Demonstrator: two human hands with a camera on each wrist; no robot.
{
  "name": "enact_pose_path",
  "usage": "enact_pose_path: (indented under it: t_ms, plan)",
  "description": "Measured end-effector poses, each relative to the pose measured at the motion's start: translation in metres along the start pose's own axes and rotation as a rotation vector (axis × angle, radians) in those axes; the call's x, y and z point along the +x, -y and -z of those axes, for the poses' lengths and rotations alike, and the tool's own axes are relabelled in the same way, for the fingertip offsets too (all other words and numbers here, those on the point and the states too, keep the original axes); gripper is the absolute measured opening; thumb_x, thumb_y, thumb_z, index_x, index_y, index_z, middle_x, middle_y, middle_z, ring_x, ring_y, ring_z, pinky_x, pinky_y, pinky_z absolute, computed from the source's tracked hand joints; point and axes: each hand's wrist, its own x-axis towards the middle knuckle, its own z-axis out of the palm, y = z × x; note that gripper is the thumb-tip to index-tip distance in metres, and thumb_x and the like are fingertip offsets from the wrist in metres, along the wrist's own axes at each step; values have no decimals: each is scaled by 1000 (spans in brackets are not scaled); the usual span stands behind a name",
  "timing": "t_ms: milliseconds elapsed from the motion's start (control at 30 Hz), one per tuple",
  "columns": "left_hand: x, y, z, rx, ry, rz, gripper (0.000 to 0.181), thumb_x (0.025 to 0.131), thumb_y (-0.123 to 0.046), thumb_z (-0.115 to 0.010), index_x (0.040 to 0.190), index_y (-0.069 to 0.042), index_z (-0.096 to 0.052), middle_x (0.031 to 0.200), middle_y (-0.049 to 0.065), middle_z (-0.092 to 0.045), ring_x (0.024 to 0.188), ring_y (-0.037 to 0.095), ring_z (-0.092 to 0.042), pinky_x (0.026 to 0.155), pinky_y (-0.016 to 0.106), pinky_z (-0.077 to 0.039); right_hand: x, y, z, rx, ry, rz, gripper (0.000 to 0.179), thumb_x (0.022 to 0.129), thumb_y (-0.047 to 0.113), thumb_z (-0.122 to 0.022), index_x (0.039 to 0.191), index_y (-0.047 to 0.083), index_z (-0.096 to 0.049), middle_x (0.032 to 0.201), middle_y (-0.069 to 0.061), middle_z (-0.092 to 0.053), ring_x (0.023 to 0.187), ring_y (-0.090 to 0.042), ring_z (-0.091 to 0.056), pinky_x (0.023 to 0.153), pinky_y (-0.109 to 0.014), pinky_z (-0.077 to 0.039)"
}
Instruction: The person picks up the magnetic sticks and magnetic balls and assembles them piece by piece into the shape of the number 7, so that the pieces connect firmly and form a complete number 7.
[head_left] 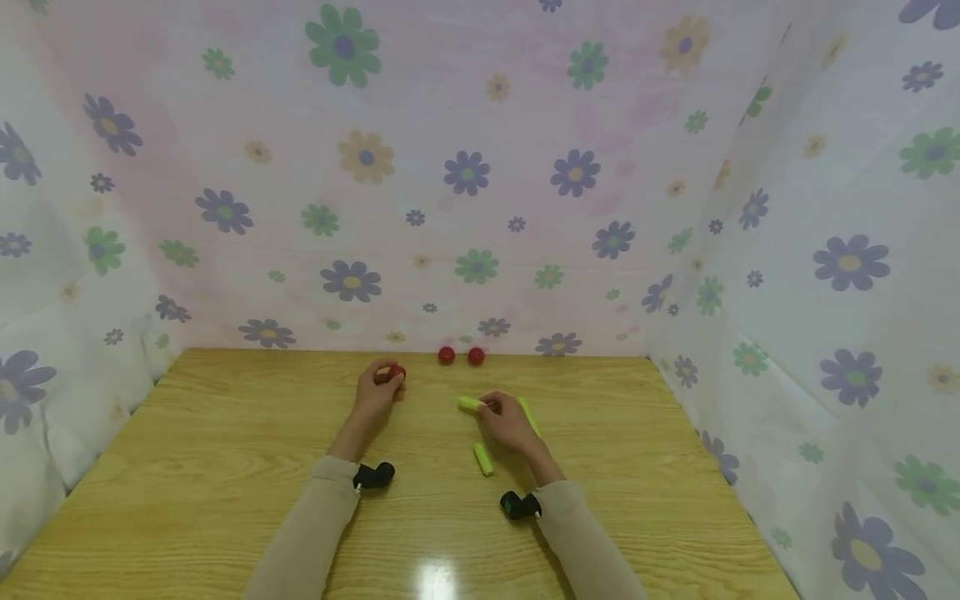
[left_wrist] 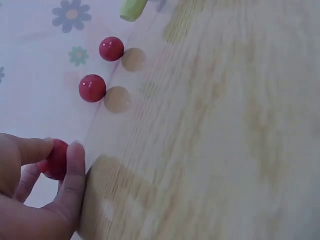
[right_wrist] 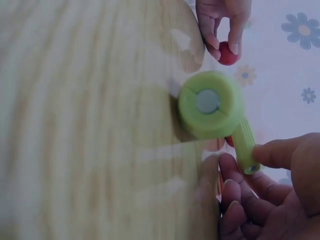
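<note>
Between thumb and fingertips, my left hand (head_left: pixel 372 393) pinches a small shiny red ball (left_wrist: pixel 56 164), low over the far left part of the table. My right hand (head_left: pixel 510 423) grips one end of a short yellow-green stick (right_wrist: pixel 244 145), whose other end points left in the head view. Right of that hand lies another yellow-green stick (head_left: pixel 528 416), partly covered by it. A third yellow-green stick (head_left: pixel 483 460) rests nearer the front; its round end with a pale centre looms large in the right wrist view.
Two more red balls (head_left: pixel 446 356) (head_left: pixel 476 357) sit side by side at the table's back edge, close to the flower-patterned cloth (head_left: pixel 480 208). Similar cloth hangs on the left and right sides of the wood-grain table (head_left: pixel 420 533).
</note>
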Motion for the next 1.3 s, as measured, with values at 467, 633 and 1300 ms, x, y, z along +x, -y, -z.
enact_pose_path:
  t_ms: [467,633,1300]
  plan:
    - [-20,-5,3,151,125,21,36,100,-1,-66,134,7,-58,119,23,-59,90,19,-64,72,22,-58,-6,5,0,54,-50,26,23,102,7,-59,121,-2,-69,95,-14,-68,75,-14,-53,60,-23,-44]
    - [-29,-6,-1,164,146,-1,36,99,-1,-67,133,6,-59,119,25,-61,88,19,-65,70,24,-57,-8,10,-1,167,-64,12,24,103,6,-59,123,-3,-69,98,-20,-68,69,-13,-54,53,-21,-43]
    - [-47,-4,-4,152,157,-53,37,97,-2,-70,133,5,-61,128,27,-59,101,26,-68,75,24,-57,-10,14,-12,397,-43,-58,30,107,12,-56,131,-4,-65,111,-28,-71,75,-14,-58,59,-22,-46]
